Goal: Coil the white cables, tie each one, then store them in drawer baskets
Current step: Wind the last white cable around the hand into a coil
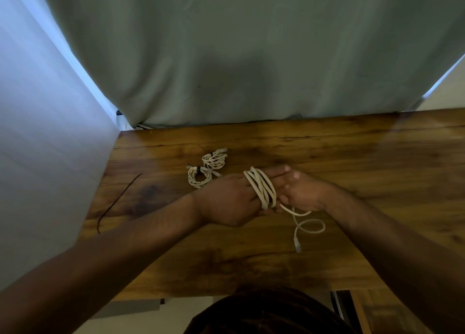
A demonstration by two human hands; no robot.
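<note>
The left hand (226, 200) reaches across from the left with its fingers (279, 171) held straight and together. A white cable (261, 186) is wound round them in several close turns, so the hand carries the coil like a spool. Its thumb is hidden beneath, and whether it presses on the turns cannot be told. The right hand (305, 194) meets it from the other side, just beside the coil. Its fingers are curled in at the coil's near edge, where they appear to pinch the free run of the cable.

From that pinch the unwound end drops to the surface (377, 170), makes one loose loop and ends in a connector (298, 245) that lies nearer the person than both hands. The wound part is held a little above the wood, between the two hands.

Just beyond the left hand lie two finished bundles. The nearer coil (197, 178) almost touches the back of the hand and has a dark tie round it. The farther coil (215, 158) sits just behind the first and to its right. How it is tied is too small to tell.

Well apart to the left, near the surface's edge, a thin black tie (118, 202) lies in a long, slightly bent line. The surface is dark, glossy wood with a grain. A grey-green curtain (251, 44) hangs behind its far edge, and a pale wall (37, 132) runs along its left side.
</note>
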